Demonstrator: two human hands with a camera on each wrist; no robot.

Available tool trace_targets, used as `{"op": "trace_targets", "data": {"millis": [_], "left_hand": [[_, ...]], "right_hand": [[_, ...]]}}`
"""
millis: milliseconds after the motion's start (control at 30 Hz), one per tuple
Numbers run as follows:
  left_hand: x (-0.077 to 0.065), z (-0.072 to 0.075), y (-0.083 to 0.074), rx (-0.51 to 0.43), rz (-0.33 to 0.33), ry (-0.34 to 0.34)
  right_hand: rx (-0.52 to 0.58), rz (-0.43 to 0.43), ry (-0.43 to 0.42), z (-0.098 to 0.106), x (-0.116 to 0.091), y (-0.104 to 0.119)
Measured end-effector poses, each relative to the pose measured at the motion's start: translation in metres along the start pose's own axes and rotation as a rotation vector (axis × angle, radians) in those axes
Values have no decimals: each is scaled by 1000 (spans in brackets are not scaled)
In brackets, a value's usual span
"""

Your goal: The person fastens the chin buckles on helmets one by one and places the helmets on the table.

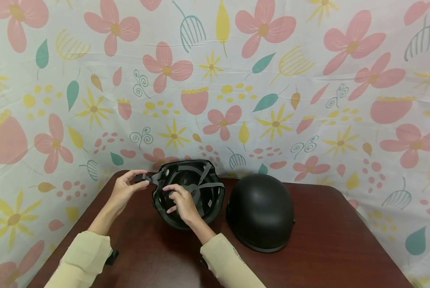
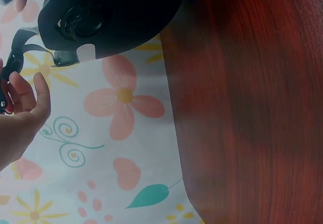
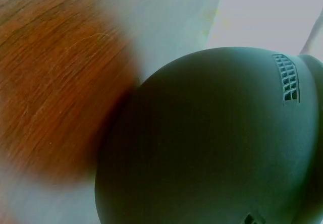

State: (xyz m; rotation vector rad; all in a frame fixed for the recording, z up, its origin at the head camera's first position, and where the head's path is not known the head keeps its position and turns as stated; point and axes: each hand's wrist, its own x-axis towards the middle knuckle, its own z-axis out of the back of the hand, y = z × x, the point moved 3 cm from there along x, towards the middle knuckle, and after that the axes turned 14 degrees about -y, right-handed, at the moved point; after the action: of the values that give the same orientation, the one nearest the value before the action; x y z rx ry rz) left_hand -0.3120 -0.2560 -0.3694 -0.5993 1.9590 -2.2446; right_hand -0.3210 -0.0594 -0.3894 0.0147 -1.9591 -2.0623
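Note:
An upturned black helmet (image 1: pixel 186 221) shows its padded inside and grey straps (image 1: pixel 211 185) in the head view. At its left side my left hand (image 1: pixel 123 192) pinches the black buckle (image 1: pixel 141 177) on a chin strap (image 1: pixel 157 176) pulled out past the rim. The left wrist view shows that buckle (image 2: pixel 5 95) with a red part by the fingers. Over the helmet's opening hovers my right hand (image 1: pixel 184 206), index finger reaching left, thumb apart from it. Grey strap runs behind this hand; whether its fingers grip any is unclear.
A second black helmet (image 1: pixel 262 212), dome up, stands just right of the first on the brown table (image 1: pixel 330 240). Behind the table hangs a flowered cloth (image 1: pixel 215 80). The right wrist view has a dark helmet shell (image 3: pixel 202 133) with a vent grille.

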Motion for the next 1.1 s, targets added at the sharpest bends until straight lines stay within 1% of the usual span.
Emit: {"op": "trace_targets", "data": {"millis": [100,200,267,467,533,767,900,967,1100], "left_hand": [[0,-1,0,3,-3,-3],[0,-1,1,3,-2,-3],[0,-2,1,0,1,-4],[-1,-3,1,5,3,-2],[0,-3,1,12,0,-7],[0,-5,-1,28,-22,-25],[-1,-6,-1,26,-25,-28],[-1,-6,0,30,-27,-31],[-1,-7,0,35,-39,-37]], "right_hand": [[16,10,10,3,-7,13],[18,37,13,4,-9,17],[13,50,8,3,-8,12],[24,78,-41,-1,5,-15],[12,95,-60,-1,6,-18],[-41,101,-107,2,7,-20],[-32,97,-127,3,7,-20],[-5,99,-130,3,7,-19],[17,103,-120,5,0,-4]]}}
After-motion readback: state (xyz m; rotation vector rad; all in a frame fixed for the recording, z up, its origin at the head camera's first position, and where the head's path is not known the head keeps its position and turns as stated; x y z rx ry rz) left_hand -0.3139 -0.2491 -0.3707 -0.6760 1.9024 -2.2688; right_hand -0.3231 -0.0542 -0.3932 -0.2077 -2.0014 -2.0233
